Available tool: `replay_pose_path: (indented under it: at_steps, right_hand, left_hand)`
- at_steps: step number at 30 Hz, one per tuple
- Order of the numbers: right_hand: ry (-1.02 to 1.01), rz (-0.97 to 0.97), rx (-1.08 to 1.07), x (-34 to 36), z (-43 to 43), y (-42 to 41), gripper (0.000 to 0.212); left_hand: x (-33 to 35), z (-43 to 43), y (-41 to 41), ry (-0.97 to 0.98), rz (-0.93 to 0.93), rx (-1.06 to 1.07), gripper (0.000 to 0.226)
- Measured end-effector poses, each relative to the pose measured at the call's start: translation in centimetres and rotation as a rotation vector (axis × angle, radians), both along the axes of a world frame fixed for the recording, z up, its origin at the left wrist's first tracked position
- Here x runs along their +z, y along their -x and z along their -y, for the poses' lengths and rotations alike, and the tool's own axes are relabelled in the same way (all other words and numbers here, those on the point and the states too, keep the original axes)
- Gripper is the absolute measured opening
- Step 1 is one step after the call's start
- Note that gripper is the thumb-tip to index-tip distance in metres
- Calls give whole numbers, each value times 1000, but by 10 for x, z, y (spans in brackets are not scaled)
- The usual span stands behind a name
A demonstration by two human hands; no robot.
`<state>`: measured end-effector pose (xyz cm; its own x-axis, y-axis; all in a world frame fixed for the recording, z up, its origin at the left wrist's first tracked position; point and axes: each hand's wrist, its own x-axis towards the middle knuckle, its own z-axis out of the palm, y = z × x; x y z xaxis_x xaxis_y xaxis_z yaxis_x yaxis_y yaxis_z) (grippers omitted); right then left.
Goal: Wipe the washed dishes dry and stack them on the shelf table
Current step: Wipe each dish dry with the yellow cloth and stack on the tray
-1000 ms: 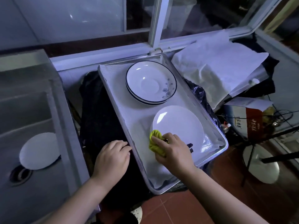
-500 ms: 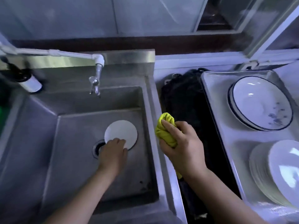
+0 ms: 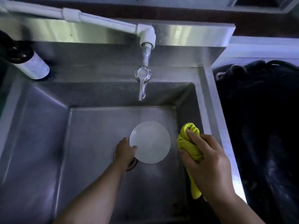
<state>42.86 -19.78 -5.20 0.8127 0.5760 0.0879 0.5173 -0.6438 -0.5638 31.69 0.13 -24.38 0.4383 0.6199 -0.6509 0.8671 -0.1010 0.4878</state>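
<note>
A single head-worn view looks steeply down from close above into the steel sink [image 3: 48, 143].

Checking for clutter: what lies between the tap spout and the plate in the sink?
Nothing: the head view shows only bare sink floor between tap and plate.
</note>
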Motion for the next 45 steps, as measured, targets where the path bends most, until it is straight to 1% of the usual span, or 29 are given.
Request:
replay_pose_path:
  at_steps: [4, 7, 11, 14, 19, 23, 26, 29, 32, 35, 37, 39, 41, 43, 45]
  right_hand:
    - [36, -67, -30, -11, -5, 2, 52]
    - [65, -55, -40, -12, -8, 5, 52]
    - [63, -49, -54, -11, -10, 8, 51]
    - [46, -29, -57, -4, -10, 11, 49]
    - [15, -18, -81, 12, -2, 15, 49]
    - [-12, 14, -39, 31, 3, 19, 49]
    - [-24, 19, 15, 46, 5, 20, 50]
    - [-85, -22, 62, 61, 5, 24, 50]
    - [-126, -32, 124, 78, 7, 31, 49]
    - [-166, -46, 188, 100, 9, 38, 49]
    - [-226, -84, 205, 119, 9, 41, 48]
    - [-346, -205, 175, 142, 7, 44, 45]
    - [-492, -349, 144, 165, 6, 46, 43]
    - [-614, -401, 156, 186, 6, 50, 41]
    - [-711, -412, 200, 207, 5, 56, 43]
  left_hand:
    - [-4, -2, -9, 66, -34, 119, 42]
    - [-4, 1, -10, 132, -49, 179, 43]
    - [0, 8, -12, 224, 7, 232, 39]
    - [16, 13, -17, 197, 52, 240, 33]
    - [59, 16, -8, -46, 44, 135, 43]
    - [99, 10, 22, -259, 77, 63, 34]
    - [133, 5, 52, -451, 90, -1, 33]
    - [178, 4, 81, -559, 142, 8, 32]
    - [227, 14, 107, -660, 194, 39, 38]
    - [279, 34, 129, -761, 308, 103, 43]
    - [316, 47, 139, -901, 366, 118, 43]
    - [354, 60, 145, -1017, 418, 146, 39]
    - [388, 74, 150, -1060, 498, 202, 39]
    - [417, 87, 153, -1065, 607, 282, 44]
    - [441, 97, 155, -1070, 711, 353, 45]
